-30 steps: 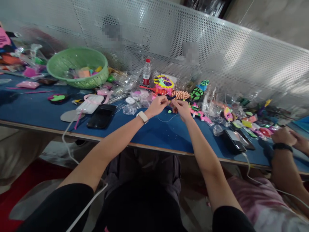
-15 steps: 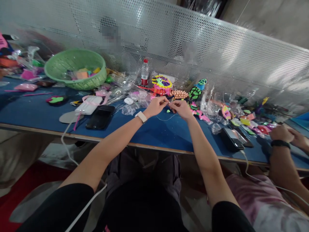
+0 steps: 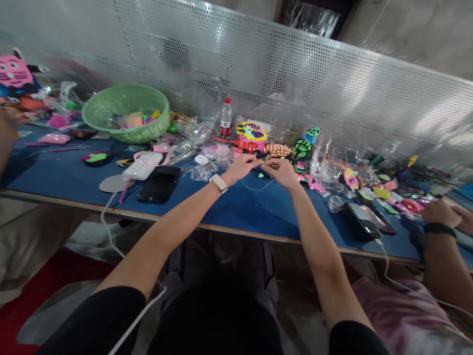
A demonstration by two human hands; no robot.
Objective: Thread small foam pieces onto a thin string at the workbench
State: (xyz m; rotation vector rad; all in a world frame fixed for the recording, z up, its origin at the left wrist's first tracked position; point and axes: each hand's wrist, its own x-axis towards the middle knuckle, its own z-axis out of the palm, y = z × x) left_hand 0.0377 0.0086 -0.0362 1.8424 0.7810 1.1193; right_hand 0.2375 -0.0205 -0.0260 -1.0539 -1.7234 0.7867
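My left hand (image 3: 242, 166), with a pale band at the wrist, is pinched closed above the blue table (image 3: 244, 212). Close beside it on the right, my right hand (image 3: 279, 171) is pinched too, fingertips nearly meeting the left ones. What the fingertips hold is too small to make out. A thin pale thread (image 3: 258, 189) hangs in a curve below and between the hands. Just under the fingertips lies a small green piece (image 3: 260, 175). Behind the hands are a red figure with a yellow and purple disc (image 3: 252, 132) and an orange spiky piece (image 3: 278, 150).
A green basket (image 3: 125, 133) stands at the back left. Nearer are a white power bank (image 3: 142, 166) and a black phone (image 3: 158, 184). A bottle (image 3: 226, 118) stands behind. On the right lie a black device (image 3: 360, 222) and another person's hands (image 3: 441, 213).
The whole view has shifted a little, so the table items appear lower and further right. Both hands stay close together in a pinch. More of a pink cat-faced figure shows at the far left.
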